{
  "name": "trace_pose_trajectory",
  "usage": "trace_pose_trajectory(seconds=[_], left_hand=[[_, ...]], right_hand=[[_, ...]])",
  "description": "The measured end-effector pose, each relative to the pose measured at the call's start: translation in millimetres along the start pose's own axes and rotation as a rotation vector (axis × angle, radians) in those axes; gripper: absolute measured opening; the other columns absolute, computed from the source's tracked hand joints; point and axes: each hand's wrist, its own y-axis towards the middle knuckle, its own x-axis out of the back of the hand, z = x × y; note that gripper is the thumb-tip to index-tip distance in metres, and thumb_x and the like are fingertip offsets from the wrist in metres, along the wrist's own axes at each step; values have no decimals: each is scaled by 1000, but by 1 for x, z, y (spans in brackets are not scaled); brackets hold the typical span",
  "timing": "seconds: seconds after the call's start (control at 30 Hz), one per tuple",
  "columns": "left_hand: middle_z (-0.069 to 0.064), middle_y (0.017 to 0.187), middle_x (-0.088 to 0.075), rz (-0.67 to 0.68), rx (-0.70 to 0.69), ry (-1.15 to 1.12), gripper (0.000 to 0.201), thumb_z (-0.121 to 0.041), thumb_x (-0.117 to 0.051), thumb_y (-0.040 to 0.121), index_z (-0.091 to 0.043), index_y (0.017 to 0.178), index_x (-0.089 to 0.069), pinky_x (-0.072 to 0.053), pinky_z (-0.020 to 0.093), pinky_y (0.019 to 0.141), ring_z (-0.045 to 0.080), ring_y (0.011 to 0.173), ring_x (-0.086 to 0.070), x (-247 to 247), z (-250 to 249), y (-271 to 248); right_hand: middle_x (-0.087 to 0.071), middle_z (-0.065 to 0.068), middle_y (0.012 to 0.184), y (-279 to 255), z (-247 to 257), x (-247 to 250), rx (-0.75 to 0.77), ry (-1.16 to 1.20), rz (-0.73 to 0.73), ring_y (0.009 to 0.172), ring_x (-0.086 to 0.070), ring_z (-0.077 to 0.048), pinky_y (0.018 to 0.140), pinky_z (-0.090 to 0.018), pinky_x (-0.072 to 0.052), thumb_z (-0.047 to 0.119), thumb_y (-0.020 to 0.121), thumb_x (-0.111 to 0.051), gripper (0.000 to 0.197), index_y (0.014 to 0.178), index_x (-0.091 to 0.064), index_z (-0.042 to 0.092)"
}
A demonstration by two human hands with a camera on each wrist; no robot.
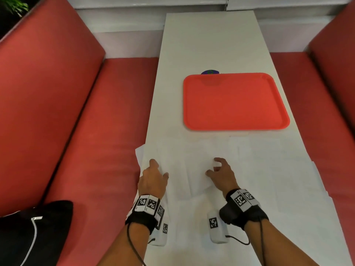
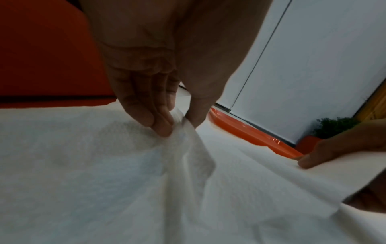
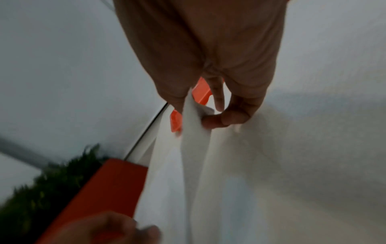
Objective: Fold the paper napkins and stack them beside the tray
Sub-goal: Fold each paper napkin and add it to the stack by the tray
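Note:
Several white paper napkins (image 1: 259,169) lie spread over the near half of the white table. My left hand (image 1: 153,177) sits at the table's left edge and pinches a raised fold of one napkin (image 2: 188,148) between thumb and fingertips (image 2: 165,130). My right hand (image 1: 221,173) is near the table's middle and pinches the other edge of that napkin (image 3: 194,128), lifted off the surface. The empty red tray (image 1: 235,100) lies beyond both hands, toward the right side of the table.
Red bench seats (image 1: 105,131) flank the table on both sides. A black bag (image 1: 34,233) with a white cord rests on the left seat near me. A small dark object (image 1: 210,72) peeks out behind the tray. The table's far end (image 1: 209,35) is bare.

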Motion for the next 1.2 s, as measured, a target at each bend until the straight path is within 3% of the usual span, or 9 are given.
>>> trace_pose_trajectory(seconds=[0.13, 0.2, 0.3, 0.53, 0.67, 0.77, 0.93, 1.07, 1.2], left_hand=[[1, 111, -62, -59, -34, 33, 31, -31, -63, 90, -19, 115, -49, -51, 38, 78, 26, 100, -61, 4, -5, -11], [-1, 113, -58, -130, -93, 32, 32, -36, -62, 90, -20, 116, -51, -51, 38, 80, 21, 104, -58, 6, -9, -23], [-4, 115, -57, -110, -75, -89, 38, -51, -53, 94, -22, 118, -51, -50, 38, 84, 17, 105, -57, 9, -23, -45], [-10, 129, -57, 391, 172, -643, 95, -90, -45, 69, -24, 136, -52, -35, 38, 112, 18, 127, -51, -4, -78, -64], [-16, 125, -65, 384, 142, -1052, 45, -57, -68, 84, -32, 122, -62, -35, 32, 109, 5, 120, -57, -16, -102, -72], [-9, 105, -75, 194, -104, -893, 18, -28, -69, 91, -25, 109, -67, -55, 35, 91, 11, 101, -69, -15, -114, -76], [-10, 88, -72, 86, -350, -608, 12, -35, -68, 90, -28, 98, -63, -57, 28, 70, 6, 74, -68, -11, -139, -88], [-5, 89, -73, 203, -376, -715, 13, -42, -60, 93, -31, 98, -66, -57, 30, 74, 7, 78, -68, -10, -152, -98], [-5, 97, -66, -100, -250, -559, 22, -45, -61, 92, -25, 101, -61, -48, 21, 78, 10, 91, -63, -8, -129, -78]], right_hand=[[-59, -8, 89, -6, 12, 5, -78, 204, 106, 77, -55, -24, 62, -27, -40, 15, 81, -59, 9, 90, -57, 13], [-47, -8, 74, -15, 22, 14, -59, 263, 138, 67, -44, -22, 60, -26, -35, 6, 86, -48, 21, 67, -43, 13], [-50, -9, 79, -33, 36, 42, -19, 386, 230, 75, -48, -24, 71, -32, -40, -1, 85, -41, 21, 70, -40, 13], [-55, -10, 80, -47, 19, 112, -125, 625, 315, 74, -56, -30, 65, -37, -49, -3, 80, -40, 16, 79, -47, 11], [-56, -15, 85, -47, -2, 128, -152, 571, 292, 82, -55, -33, 74, -42, -47, -1, 76, -44, 13, 74, -53, 9], [-55, -13, 85, -48, -7, 135, -127, 554, 278, 84, -53, -30, 78, -41, -44, -2, 77, -43, 25, 61, -53, 14], [-71, -17, 102, -53, -6, 126, -148, 664, 391, 92, -65, -32, 86, -47, -53, -3, 83, -36, 46, 111, -69, 12], [-72, -13, 96, -56, -1, 119, -151, 947, 482, 85, -70, -26, 75, -39, -56, 24, 93, -41, 33, 107, -68, 10], [-72, -14, 116, -58, 11, 113, -73, 909, 524, 104, -70, -29, 85, -40, -58, 30, 94, -56, 35, 123, -65, 11]])
